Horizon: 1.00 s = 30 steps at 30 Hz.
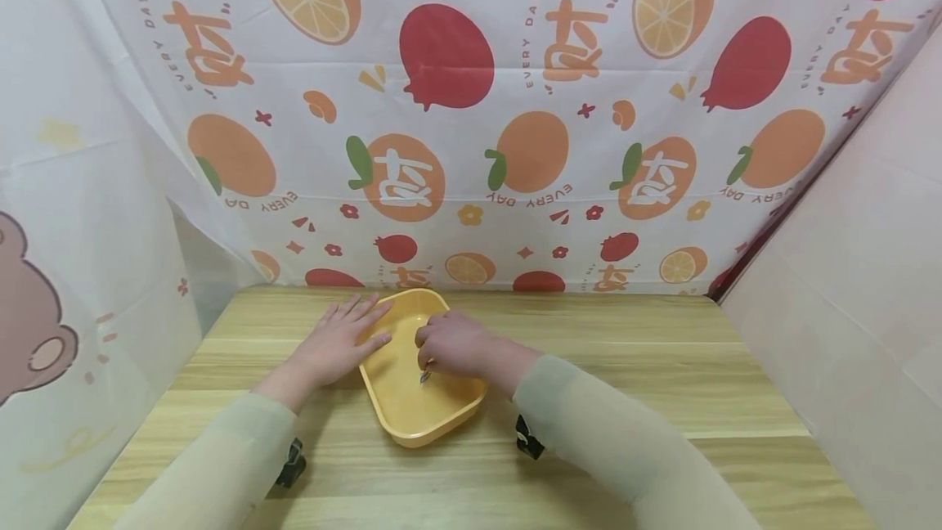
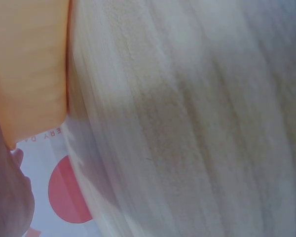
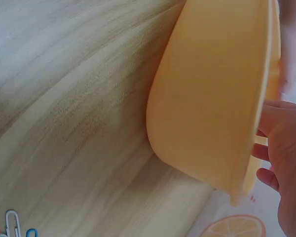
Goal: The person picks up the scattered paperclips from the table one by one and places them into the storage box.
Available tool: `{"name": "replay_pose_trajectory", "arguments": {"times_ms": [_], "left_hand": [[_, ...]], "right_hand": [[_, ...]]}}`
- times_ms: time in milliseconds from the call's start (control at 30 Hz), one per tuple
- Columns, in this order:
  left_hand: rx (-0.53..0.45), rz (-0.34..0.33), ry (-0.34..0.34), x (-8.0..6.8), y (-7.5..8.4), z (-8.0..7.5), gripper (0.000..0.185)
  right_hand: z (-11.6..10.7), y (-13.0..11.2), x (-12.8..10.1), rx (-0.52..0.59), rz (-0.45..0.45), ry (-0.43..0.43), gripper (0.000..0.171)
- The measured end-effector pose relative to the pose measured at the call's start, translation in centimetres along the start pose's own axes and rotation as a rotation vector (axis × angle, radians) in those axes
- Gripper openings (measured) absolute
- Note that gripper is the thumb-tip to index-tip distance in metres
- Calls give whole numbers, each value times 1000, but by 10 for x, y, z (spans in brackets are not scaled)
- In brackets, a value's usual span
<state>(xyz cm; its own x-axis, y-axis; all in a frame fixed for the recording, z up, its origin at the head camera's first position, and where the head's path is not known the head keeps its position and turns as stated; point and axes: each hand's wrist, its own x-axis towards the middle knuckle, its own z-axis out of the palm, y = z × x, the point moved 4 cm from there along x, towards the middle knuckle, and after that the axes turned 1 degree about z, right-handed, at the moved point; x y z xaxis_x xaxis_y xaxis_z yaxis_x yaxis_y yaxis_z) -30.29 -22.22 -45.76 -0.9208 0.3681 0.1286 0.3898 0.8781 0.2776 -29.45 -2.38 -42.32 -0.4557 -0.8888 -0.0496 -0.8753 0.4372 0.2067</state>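
Pinching a small metallic object [image 1: 425, 372] between curled fingers, the right hand [image 1: 455, 343] hangs inside the yellow plastic tray [image 1: 401, 414], just above its floor. That object is too small to name with certainty; it looks like a clip, and the right wrist view shows paper clips [image 3: 12, 226] lying on the wooden table [image 1: 633, 366] well outside the tray, on the near side of the wrist.

The left hand [image 1: 340, 340] lies flat with straight, relaxed fingers, gripping nothing. Its fingertips rest on the tray's rim on the side opposite the right hand, and its palm sits on the table beside the tray. In the left wrist view the tray's outer wall [image 2: 29, 69] stands right next to the hand, with the tabletop blurred beyond it.

Relative to the pinch, the tray floor is directly beneath, the near wall rises towards the person's body, and the far rounded end points towards the fruit-printed cloth backdrop [image 1: 471, 105].

My judgement of the risks: the pinched piece is tiny and held only at the fingertips, so a slight slackening could drop it early, and it might bounce off the smooth plastic or skid to a corner. The tray is light and shallow; if the left hand presses unevenly on the rim, that edge could tip down and the opposite side lift, sliding the tray across the smooth wood. The right sleeve [image 1: 589, 424] passes close over the near wall and could catch it
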Motion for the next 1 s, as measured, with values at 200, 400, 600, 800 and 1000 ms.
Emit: {"name": "replay_pose_trajectory", "arguments": {"times_ms": [200, 400, 600, 800, 1000], "left_hand": [[-3, 1, -7, 0, 1, 0, 64], [-2, 4, -11, 0, 4, -2, 65], [5, 3, -10, 0, 3, -2, 66], [-1, 7, -14, 0, 3, -2, 66], [-4, 2, -18, -1, 2, -2, 66]], "right_hand": [[7, -5, 6, -30, 8, -68, 11], [14, -7, 9, -35, 28, -106, 11], [17, -7, 11, -39, 27, -107, 13], [18, -8, 12, -11, 35, -110, 11], [18, -7, 12, 8, 39, -99, 13]]}}
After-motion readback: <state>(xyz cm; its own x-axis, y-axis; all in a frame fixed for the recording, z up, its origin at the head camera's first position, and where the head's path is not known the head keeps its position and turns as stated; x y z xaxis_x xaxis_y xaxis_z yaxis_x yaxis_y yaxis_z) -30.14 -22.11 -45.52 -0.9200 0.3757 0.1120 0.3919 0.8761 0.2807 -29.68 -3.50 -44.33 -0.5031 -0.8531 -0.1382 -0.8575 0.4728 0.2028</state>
